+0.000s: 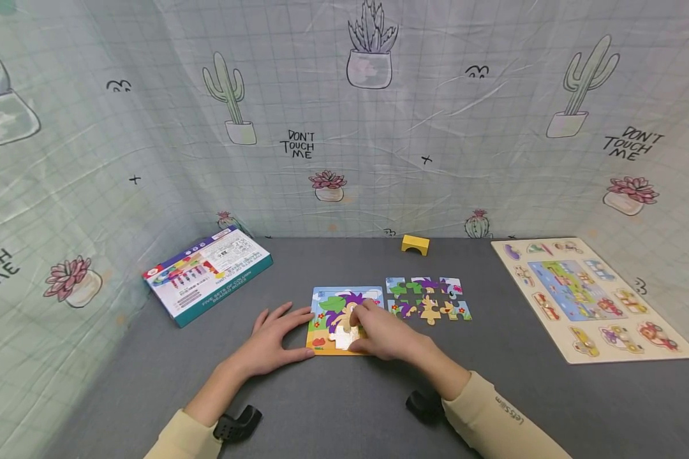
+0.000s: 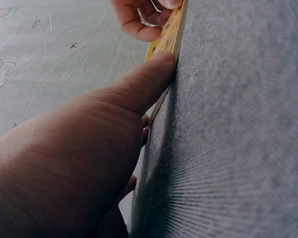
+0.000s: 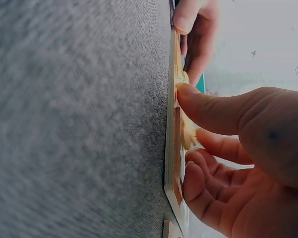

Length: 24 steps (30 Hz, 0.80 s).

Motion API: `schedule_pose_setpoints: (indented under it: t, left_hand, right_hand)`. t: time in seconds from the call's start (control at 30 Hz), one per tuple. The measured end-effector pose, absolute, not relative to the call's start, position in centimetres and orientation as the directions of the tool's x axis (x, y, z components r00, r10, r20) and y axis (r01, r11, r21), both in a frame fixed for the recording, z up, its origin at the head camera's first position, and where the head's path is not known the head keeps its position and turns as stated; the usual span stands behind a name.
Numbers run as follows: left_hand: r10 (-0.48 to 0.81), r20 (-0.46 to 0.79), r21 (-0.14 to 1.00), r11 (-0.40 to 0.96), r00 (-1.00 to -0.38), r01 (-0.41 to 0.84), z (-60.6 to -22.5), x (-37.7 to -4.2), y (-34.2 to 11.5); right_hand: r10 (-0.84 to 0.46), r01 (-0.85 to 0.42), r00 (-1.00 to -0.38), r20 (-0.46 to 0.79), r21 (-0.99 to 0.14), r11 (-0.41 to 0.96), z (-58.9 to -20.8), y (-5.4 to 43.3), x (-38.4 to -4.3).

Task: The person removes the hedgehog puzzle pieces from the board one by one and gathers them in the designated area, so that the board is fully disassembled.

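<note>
A small jigsaw board [image 1: 320,334] with a purple-haired cartoon character lies on the grey table between both hands. My left hand [image 1: 268,345] rests at its left side, fingers spread, its thumb touching the lower left edge. Over the board's right part, my right hand [image 1: 386,331] pinches a yellowish puzzle piece [image 3: 189,133] between thumb and fingers, close to the board's surface. Its picture is mostly hidden by the fingers. A pale gap shows in the lower middle of the picture. Several loose puzzle pieces [image 1: 430,310] lie in two rows just right of the board.
At the left lies a flat toy box [image 1: 209,275]. A yellow arch block [image 1: 415,245] stands near the back. A large wooden picture-puzzle board [image 1: 594,335] lies at the right. Behind the table hangs a printed curtain [image 1: 367,153] with plant drawings.
</note>
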<state>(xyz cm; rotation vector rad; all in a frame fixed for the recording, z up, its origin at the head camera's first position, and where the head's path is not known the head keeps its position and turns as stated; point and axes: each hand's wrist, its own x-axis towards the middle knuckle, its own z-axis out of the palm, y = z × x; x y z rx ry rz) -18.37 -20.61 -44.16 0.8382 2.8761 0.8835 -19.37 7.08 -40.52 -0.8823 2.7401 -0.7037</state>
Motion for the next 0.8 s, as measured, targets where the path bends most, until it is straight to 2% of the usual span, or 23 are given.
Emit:
schedule_pose_setpoints:
  t: [0.13,0.37,0.6,0.8]
  left_hand:
    - [0.502,0.136,0.525,0.695,-0.854,0.492,-44.12,-18.34,-20.62]
    - [0.501,0.129,0.529,0.695,-0.856,0.487,-44.12,-18.37,-20.62]
    - [0.503,0.139,0.529,0.690,-0.853,0.494,-44.26,-18.44,-20.64]
    - [0.504,0.140,0.527,0.691,-0.852,0.495,-44.29,-18.47,-20.60]
  right_hand:
    - [-0.588,-0.496,-0.809,0.002,-0.539,0.680,-40.54,7.21,-19.38]
    - [-0.581,-0.430,-0.814,-0.026,-0.646,0.631,-40.48,7.35,-19.54]
    - [-0.589,-0.432,-0.808,0.013,-0.693,0.577,-40.56,7.54,-19.57]
    - [-0.582,-0.392,-0.813,-0.001,-0.739,0.548,-40.47,7.88,-19.85]
